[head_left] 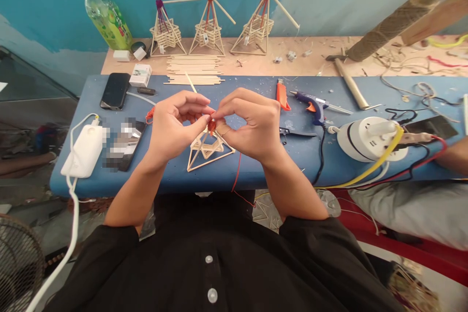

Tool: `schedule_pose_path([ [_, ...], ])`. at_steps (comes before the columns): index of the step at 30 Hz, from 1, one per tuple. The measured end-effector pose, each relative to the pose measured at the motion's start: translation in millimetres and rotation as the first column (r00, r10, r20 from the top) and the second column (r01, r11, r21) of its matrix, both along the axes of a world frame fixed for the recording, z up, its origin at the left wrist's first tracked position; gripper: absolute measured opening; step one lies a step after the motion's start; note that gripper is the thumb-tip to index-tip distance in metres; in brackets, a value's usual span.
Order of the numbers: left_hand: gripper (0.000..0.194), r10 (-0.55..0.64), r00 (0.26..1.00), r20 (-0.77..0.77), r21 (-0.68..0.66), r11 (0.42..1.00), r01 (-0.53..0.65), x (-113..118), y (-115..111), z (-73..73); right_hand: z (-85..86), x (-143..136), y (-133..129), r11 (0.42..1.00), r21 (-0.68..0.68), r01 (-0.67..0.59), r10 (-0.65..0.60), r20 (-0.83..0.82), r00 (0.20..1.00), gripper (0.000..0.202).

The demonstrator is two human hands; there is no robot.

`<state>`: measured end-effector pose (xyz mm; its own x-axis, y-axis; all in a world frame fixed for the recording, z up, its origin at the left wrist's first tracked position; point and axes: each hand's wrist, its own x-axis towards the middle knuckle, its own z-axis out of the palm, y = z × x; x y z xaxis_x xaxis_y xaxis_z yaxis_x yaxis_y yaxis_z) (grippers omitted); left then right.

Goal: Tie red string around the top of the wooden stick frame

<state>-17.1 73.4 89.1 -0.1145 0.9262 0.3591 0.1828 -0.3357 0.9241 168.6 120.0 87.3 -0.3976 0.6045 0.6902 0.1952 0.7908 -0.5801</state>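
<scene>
A small pyramid frame of wooden sticks (212,161) stands on the blue table in front of me. Orange string (212,129) is wrapped about its top, and one stick (190,83) juts up and away from there. My left hand (171,124) pinches at the top from the left, thumb and finger closed on the string. From the other side my right hand (252,122) is closed on the same string, its fingertips meeting those of the left. The fingers partly hide the tip of the frame. A thin red string (238,170) hangs over the table's edge.
Behind are three similar stick frames (208,34) and a row of loose sticks (193,69). Right lie an orange cutter (282,95), a glue gun (310,105), a hammer (353,85) and a white power socket (369,139). Left lie a phone (115,91) and power bank (84,151). Another person's arm (453,157) is at right.
</scene>
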Motion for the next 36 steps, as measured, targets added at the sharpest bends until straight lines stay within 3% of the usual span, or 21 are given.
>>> schedule_pose_path([
  [5,0.024,0.027,1.0,0.013,0.021,0.999,-0.028,2.1,1.1,-2.6,-0.1,2.2,1.5,0.998,0.059,-0.009,0.009,0.013,1.0,0.012],
  [12,0.018,0.137,0.99,-0.022,0.154,0.979,-0.132,6.8,0.2,-5.9,1.7,5.0,0.7,0.997,0.072,-0.011,0.012,-0.021,1.0,0.015],
  [25,0.018,0.195,0.979,-0.066,0.22,0.959,-0.176,1.0,-9.5,-6.7,4.1,16.1,3.2,0.995,-0.099,0.025,-0.026,-0.006,1.0,0.008],
  [31,0.02,0.126,0.992,0.006,0.247,0.961,-0.123,-16.3,-15.3,-21.2,-0.8,20.8,4.4,0.989,-0.143,0.04,-0.035,0.037,0.999,0.009],
  [36,0.013,0.036,0.994,0.1,0.195,0.979,-0.055,-21.4,-21.3,-34.4,-3.7,22.6,4.7,0.983,-0.182,0.022,-0.017,0.03,0.999,0.008],
])
